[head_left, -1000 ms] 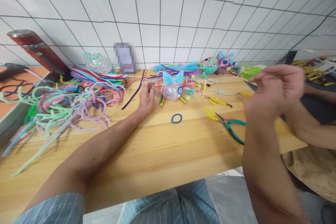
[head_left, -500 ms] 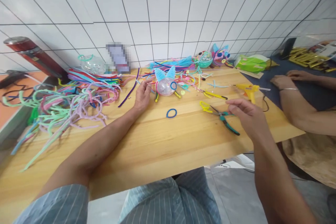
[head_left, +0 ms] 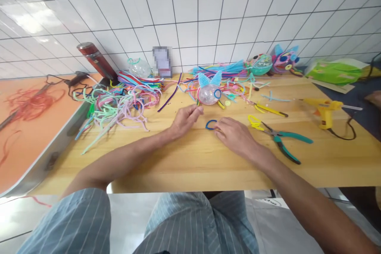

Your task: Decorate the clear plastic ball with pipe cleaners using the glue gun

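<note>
A blue ring (head_left: 210, 124) of pipe cleaner lies on the wooden table, and the fingers of my right hand (head_left: 235, 135) are closed at its right edge. My left hand (head_left: 187, 120) rests to the left of the ring, fingers curled together; whatever they may hold is too small to make out. Just behind both hands sits a clear ball (head_left: 208, 94) with two light blue ears (head_left: 210, 79) and a blue ring on its right side. Pliers (head_left: 278, 137) with teal handles lie open to the right, their tips beside a yellow looped piece (head_left: 255, 122).
Tangled pipe cleaners (head_left: 119, 107) cover the left side, with a red flask (head_left: 97, 61) behind. A yellow glue gun (head_left: 324, 111) and its cord lie right. Decorated balls (head_left: 284, 61) and a green packet (head_left: 331, 72) stand along the back. A person's hand (head_left: 373, 97) shows at the right edge.
My right hand has moved left from beside the pliers to the blue ring. My left hand has come forward and nearer to it. The view has turned left.
</note>
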Demonstrator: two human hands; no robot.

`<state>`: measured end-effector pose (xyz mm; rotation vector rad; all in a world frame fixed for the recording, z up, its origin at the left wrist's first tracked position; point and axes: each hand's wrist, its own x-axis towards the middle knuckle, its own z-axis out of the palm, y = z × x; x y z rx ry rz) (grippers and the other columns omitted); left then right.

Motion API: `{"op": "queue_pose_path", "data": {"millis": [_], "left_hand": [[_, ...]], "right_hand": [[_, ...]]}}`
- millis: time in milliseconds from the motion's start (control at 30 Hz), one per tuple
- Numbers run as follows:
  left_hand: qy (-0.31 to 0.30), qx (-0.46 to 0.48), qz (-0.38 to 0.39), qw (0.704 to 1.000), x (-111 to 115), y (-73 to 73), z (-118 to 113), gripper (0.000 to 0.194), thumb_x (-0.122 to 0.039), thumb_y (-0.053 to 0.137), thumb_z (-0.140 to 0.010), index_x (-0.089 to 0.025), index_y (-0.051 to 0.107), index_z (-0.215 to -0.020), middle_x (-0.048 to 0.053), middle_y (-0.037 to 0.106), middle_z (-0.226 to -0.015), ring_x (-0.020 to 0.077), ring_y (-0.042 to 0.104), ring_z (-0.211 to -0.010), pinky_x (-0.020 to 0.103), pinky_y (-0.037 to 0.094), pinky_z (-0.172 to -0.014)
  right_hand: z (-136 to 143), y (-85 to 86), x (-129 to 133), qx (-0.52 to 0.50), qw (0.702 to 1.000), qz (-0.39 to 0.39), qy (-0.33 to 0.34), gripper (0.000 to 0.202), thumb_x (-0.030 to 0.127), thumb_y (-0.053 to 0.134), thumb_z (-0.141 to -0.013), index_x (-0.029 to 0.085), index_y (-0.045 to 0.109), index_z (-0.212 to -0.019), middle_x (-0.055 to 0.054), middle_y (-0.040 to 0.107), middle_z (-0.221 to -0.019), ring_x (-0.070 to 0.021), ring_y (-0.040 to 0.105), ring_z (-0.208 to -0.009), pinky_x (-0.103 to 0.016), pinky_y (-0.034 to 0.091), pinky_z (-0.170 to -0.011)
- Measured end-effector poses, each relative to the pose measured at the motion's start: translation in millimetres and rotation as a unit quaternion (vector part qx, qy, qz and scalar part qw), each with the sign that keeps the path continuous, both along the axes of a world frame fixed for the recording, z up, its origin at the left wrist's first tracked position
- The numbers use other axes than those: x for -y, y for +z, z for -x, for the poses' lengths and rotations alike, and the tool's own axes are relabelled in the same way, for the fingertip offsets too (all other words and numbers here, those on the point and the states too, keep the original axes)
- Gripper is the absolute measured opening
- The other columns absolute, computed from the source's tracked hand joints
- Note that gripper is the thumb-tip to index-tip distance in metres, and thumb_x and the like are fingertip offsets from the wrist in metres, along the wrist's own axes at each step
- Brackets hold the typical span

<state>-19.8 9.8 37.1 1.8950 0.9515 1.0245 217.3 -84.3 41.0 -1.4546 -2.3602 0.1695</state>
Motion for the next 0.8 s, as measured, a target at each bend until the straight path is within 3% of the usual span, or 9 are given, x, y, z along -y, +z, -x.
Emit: {"op": "queue_pose_path", "data": {"millis": [133,200,300,400,500,600,700,800], "left_hand": [[-0.03,-0.03,0.02,0.999,22.2,-14.7,6.6,0.059,-0.07,0.056,-0.108,-0.02,0.063,-0.076,-0.005,0.048,-0.065,0.0125,0.045,-0.063,0.028,0.042,-0.066],[-0.036,-0.036,0.007,0.999,23.7,-20.8,8.9,0.051,-0.06,0.057,-0.11,-0.02,0.064,-0.08,-0.003,0.054,-0.07,0.0142,0.051,-0.067,0.029,0.045,-0.069],[-0.049,-0.054,-0.049,0.996,22.1,-27.4,9.1,0.027,-0.045,0.065,-0.108,-0.02,0.075,-0.106,0.003,0.071,-0.09,0.0174,0.063,-0.077,0.031,0.054,-0.078],[-0.076,-0.094,-0.083,0.989,18.6,-29.7,3.7,0.026,-0.036,0.073,-0.104,-0.022,0.076,-0.126,0.006,0.077,-0.105,0.0188,0.069,-0.083,0.033,0.058,-0.085],[-0.089,-0.103,-0.083,0.987,12.5,-27.5,-5.6,0.013,-0.032,0.07,-0.108,-0.023,0.078,-0.111,0.005,0.078,-0.099,0.02,0.072,-0.088,0.033,0.059,-0.09],[-0.083,-0.062,-0.064,0.993,4.5,-23.1,-13.6,0.018,-0.032,0.067,-0.109,-0.021,0.077,-0.099,0.003,0.076,-0.089,0.0186,0.069,-0.085,0.031,0.056,-0.086],[-0.071,0.012,-0.01,0.997,-2.6,-20.4,-17.2,0.023,-0.038,0.068,-0.108,-0.02,0.075,-0.098,0.0,0.071,-0.085,0.0155,0.061,-0.077,0.028,0.05,-0.077],[-0.071,0.08,0.052,0.993,-8.0,-19.9,-17.3,0.031,-0.048,0.069,-0.105,-0.019,0.075,-0.097,-0.001,0.07,-0.084,0.0141,0.056,-0.073,0.028,0.046,-0.072]], "right_hand": [[17.6,-17.1,-24.1,0.085,0.996,-0.003,0.002,0.021,0.006,0.065,-0.103,0.021,0.08,-0.104,-0.012,0.08,-0.105,-0.0283,0.073,-0.1,-0.037,0.054,-0.086],[16.5,-22.6,-32.2,0.09,0.996,0.0,0.006,0.022,0.003,0.065,-0.102,0.021,0.078,-0.098,-0.011,0.079,-0.101,-0.0274,0.071,-0.096,-0.036,0.052,-0.084],[6.1,-20.7,-39.8,0.082,0.996,-0.004,0.017,0.019,0.007,0.065,-0.103,0.022,0.075,-0.096,-0.01,0.079,-0.097,-0.0274,0.071,-0.097,-0.036,0.051,-0.085],[-5.2,-10.7,-43.1,0.062,0.998,-0.014,0.022,0.017,0.012,0.063,-0.105,0.024,0.072,-0.098,-0.008,0.078,-0.095,-0.0276,0.071,-0.096,-0.037,0.052,-0.087],[-11.1,-1.4,-43.2,-0.032,0.999,-0.017,0.022,0.015,0.02,0.062,-0.107,0.026,0.07,-0.096,-0.007,0.078,-0.093,-0.0278,0.072,-0.093,-0.039,0.054,-0.086],[-12.7,1.3,-42.4,-0.162,0.987,-0.006,-0.011,0.012,0.038,0.067,-0.108,0.028,0.073,-0.105,-0.007,0.081,-0.1,-0.0282,0.075,-0.096,-0.042,0.059,-0.09],[-13.6,-3.3,-43.5,-0.281,0.956,-0.011,-0.086,0.031,0.052,0.078,-0.1,0.028,0.075,-0.119,-0.007,0.083,-0.113,-0.0294,0.078,-0.104,-0.046,0.063,-0.095],[-14.3,-8.3,-45.4,-0.368,0.919,0.007,-0.142,0.035,0.055,0.079,-0.095,0.027,0.076,-0.114,-0.006,0.083,-0.107,-0.0277,0.078,-0.095,-0.045,0.064,-0.088]]}}
